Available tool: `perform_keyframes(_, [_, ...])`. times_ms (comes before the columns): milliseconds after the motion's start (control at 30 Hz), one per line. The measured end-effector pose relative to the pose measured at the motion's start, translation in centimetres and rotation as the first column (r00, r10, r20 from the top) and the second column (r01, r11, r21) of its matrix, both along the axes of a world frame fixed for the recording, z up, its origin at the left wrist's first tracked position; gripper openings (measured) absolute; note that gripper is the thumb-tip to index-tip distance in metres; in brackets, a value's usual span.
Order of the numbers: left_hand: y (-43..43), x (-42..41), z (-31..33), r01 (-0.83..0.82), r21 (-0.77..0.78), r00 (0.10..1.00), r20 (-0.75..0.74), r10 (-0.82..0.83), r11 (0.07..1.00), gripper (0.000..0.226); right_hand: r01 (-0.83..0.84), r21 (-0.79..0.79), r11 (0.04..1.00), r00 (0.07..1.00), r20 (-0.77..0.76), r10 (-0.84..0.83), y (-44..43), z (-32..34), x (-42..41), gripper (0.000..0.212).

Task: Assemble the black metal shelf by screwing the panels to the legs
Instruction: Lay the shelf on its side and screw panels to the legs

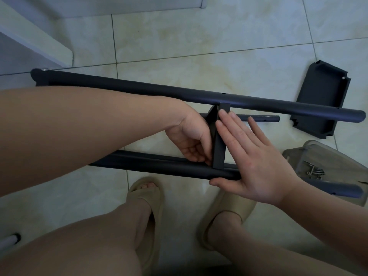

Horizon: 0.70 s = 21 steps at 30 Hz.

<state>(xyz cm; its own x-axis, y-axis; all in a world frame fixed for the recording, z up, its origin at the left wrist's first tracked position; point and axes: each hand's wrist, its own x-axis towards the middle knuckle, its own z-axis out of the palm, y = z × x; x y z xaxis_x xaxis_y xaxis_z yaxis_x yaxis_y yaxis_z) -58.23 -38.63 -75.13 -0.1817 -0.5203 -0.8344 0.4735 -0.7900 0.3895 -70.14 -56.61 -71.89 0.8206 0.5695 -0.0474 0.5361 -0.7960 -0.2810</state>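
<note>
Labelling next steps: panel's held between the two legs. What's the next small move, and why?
Probably the right hand leaves the upright black metal panel to fetch a silver screw from the clear plastic tray: it lies flat against the panel, holding nothing, while the left hand curls its fingers at the joint with the near black tubular leg.

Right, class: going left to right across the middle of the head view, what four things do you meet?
The left hand → upright black panel → right hand → clear packet of screws.
</note>
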Motion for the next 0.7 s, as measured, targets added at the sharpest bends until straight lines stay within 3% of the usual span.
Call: perform_keyframes(700, [0.34, -0.65, 0.04, -0.009, -0.029, 0.999, -0.033, 0.008, 1.000, 0.010, 0.001, -0.005, 1.000, 1.000, -0.011, -0.001, 0.10, 0.18, 0.01, 0.105])
